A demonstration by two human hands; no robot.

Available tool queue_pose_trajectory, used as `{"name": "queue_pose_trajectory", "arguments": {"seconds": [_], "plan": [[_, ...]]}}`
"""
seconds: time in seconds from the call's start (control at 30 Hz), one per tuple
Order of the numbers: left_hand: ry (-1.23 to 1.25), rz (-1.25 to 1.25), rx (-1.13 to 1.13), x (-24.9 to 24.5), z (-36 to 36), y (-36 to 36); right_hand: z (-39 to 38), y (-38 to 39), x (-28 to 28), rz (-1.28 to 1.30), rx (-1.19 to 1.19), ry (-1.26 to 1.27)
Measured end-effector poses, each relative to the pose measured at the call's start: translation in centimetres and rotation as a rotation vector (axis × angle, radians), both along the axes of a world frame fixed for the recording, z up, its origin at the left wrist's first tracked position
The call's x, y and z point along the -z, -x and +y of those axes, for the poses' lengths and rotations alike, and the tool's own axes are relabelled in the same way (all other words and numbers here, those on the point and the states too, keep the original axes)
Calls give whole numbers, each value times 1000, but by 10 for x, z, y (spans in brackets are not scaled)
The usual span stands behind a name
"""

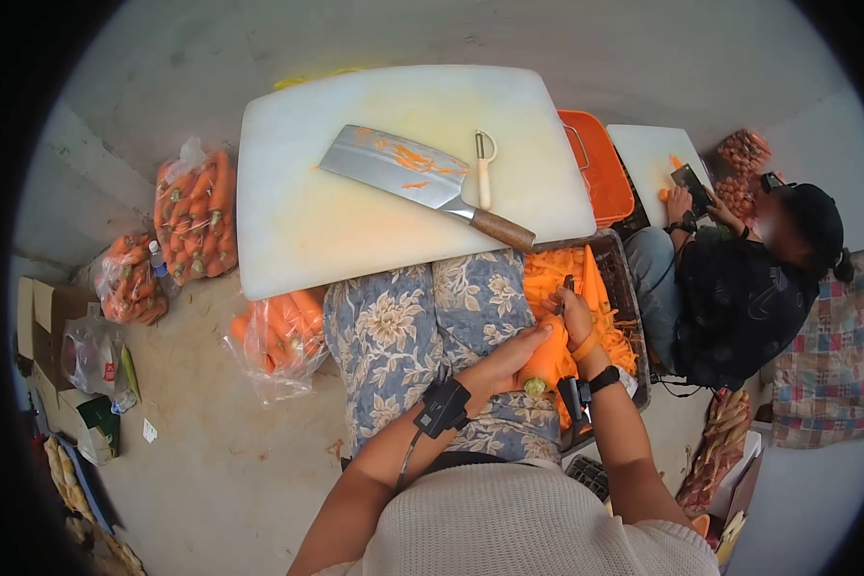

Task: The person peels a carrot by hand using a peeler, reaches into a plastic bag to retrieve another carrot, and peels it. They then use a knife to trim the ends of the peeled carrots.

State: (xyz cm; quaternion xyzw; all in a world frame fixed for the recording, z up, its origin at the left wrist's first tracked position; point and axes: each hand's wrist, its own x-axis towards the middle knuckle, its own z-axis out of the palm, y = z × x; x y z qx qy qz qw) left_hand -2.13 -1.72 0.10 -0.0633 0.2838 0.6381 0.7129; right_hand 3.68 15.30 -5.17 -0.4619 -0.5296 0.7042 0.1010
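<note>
Large cutting board: a pale board [298, 211] lies ahead of the person's lap; it is the landmark here.
Left hand: just below the board's lower right edge, this hand [515, 361] has its grip closed around a thick orange carrot [545, 357], green stem end towards the body.
Right hand: beside the carrot's far end, this hand [576, 319] has its grip closed on a slim dark tool [568, 283]; its working end is hard to make out.
On the board: a broad cleaver [394, 168] with orange shreds on its blade; right of it, a cream-handled peeler [483, 178].
Crate: below the board's right corner, a dark crate [640, 357] holds carrots and peelings [557, 264].
Orange tub: against the board's right side [600, 168].
Bagged carrots: left of the board, two clear bags [197, 211] [130, 280]; another [276, 336] below its lower left corner.
Co-worker: right of the board, a person [749, 278] holds a dark blade [691, 187] over a smaller white board [643, 149].
</note>
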Motion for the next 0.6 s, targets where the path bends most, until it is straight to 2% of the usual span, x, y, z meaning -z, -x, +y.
{"name": "queue_pose_trajectory", "arguments": {"seconds": [0.33, 0.43, 0.53, 0.6], "plan": [[-18, -20, 24, -2, -2, 0, 2, 0, 3, -9, 18, 5], [2, -39, 16, 4, -2, -1, 0, 1, -2, 53, 129, -49], [-93, -6, 84, 5, -10, -1, 15, -11, -7, -11, 181, -64], [-111, 95, 71, -3, -15, 1, 25, -23, -5, -171, 343, -75]]}}
